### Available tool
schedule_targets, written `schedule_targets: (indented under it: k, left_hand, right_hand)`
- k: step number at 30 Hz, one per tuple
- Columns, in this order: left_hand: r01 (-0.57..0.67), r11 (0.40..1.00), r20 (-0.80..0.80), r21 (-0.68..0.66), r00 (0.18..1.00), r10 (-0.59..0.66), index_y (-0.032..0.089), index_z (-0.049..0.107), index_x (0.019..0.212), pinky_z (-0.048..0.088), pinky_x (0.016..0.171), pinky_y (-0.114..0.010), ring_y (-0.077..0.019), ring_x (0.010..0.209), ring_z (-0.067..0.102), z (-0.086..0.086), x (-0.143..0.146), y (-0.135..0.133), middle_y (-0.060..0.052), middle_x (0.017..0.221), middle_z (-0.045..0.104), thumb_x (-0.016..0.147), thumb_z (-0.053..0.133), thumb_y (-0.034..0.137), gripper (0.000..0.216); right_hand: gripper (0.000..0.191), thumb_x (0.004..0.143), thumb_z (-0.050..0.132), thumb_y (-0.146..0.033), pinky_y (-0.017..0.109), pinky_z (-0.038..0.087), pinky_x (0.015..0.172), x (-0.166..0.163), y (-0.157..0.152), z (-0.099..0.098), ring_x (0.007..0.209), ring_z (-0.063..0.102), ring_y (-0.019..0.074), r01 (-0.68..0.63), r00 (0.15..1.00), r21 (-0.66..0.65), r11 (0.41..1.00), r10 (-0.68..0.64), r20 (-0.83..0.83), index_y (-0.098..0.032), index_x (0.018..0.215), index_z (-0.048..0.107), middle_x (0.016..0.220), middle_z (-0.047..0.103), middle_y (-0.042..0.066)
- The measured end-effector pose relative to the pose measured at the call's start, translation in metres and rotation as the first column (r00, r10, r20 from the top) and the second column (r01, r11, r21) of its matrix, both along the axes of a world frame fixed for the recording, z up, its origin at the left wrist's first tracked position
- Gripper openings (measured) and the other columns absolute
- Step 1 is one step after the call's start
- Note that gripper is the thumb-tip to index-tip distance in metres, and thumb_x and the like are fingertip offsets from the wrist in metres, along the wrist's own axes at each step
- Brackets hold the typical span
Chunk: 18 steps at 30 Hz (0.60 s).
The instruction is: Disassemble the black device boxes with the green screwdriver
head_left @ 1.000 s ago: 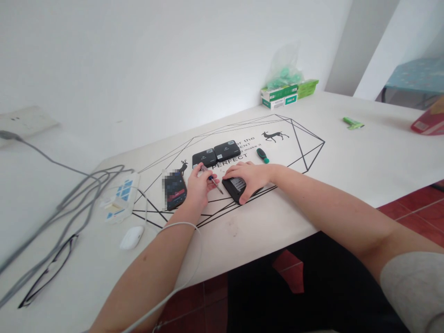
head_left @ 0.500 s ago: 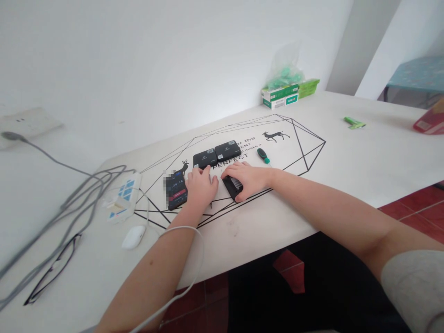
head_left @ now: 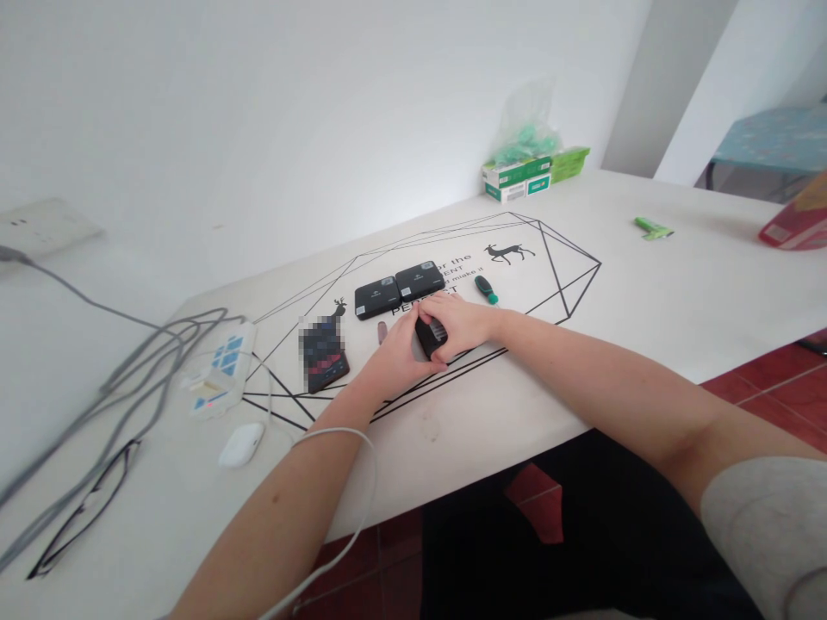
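Note:
A small black rectangular device (head_left: 424,337) with pale slots on its upper face is between my two hands near the middle of the table. My left hand (head_left: 401,355) closes on its left side, thumb along the near edge and fingers at the far end. From the right, my right hand (head_left: 462,323) grips the same device, covering much of it. Just left of my left fingers lies a small reddish-brown handle (head_left: 382,332); the rest of it is hidden. Behind my hands, two flat black boxes (head_left: 376,297) (head_left: 419,280) lie side by side. A green-and-black screwdriver (head_left: 484,289) rests beyond my right wrist.
A phone (head_left: 326,357), a white earbud case (head_left: 241,444), a power strip (head_left: 226,366), grey cables (head_left: 146,379) and glasses (head_left: 83,512) are on the left. A white cable (head_left: 368,482) crosses my left forearm. Green-and-white boxes (head_left: 517,176) stand by the wall.
My left hand has moved right, away from beside the phone, and now holds the black device together with my right hand. The reddish-brown handle has come into view on the table.

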<state>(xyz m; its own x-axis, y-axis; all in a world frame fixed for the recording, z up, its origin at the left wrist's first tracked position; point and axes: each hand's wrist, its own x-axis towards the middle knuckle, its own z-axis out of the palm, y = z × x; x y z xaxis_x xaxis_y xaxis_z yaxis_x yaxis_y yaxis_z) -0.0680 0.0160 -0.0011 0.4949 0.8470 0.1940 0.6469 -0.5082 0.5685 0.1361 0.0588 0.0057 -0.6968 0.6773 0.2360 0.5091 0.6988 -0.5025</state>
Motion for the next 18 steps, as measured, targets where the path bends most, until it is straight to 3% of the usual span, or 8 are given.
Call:
schedule_targets:
  k: [4,14,18]
  left_hand:
    - [0.007,1.0,0.03,0.003,1.0,-0.007,0.021,0.051,0.143,0.034,0.12,-0.056,-0.0401,0.137,0.053,0.0017,0.0005,0.0,-0.014,0.143,0.06,0.068,0.094,0.042,0.089]
    - [0.035,0.998,0.067,-0.06,0.997,-0.031,0.021,0.042,0.154,0.034,0.122,-0.056,-0.0404,0.14,0.051,0.0023,-0.0001,0.0005,-0.014,0.152,0.055,0.069,0.092,0.039,0.1]
    - [0.037,0.997,0.063,-0.074,0.997,-0.033,0.019,0.046,0.15,0.034,0.122,-0.057,-0.0417,0.14,0.051,0.0056,0.0014,-0.0001,-0.015,0.149,0.058,0.069,0.092,0.04,0.096]
  right_hand:
    - [0.057,0.055,0.081,-0.043,0.04,0.039,0.087,0.0002,0.0005,0.0009,0.099,0.047,0.0282,0.002,1.0,-0.01,1.0,-0.002,-0.013,-0.025,0.086,0.037,0.096,0.056,0.003]
    - [0.06,0.056,0.083,-0.045,0.039,0.041,0.087,0.0025,0.0024,0.0013,0.1,0.05,0.0296,-0.01,0.999,-0.016,1.0,0.009,-0.044,-0.025,0.093,0.041,0.102,0.06,0.006]
    - [0.06,0.057,0.083,-0.046,0.039,0.042,0.084,0.0011,0.001,0.0014,0.1,0.051,0.0309,0.006,0.999,-0.014,1.0,-0.007,-0.033,-0.025,0.093,0.04,0.099,0.06,0.006]
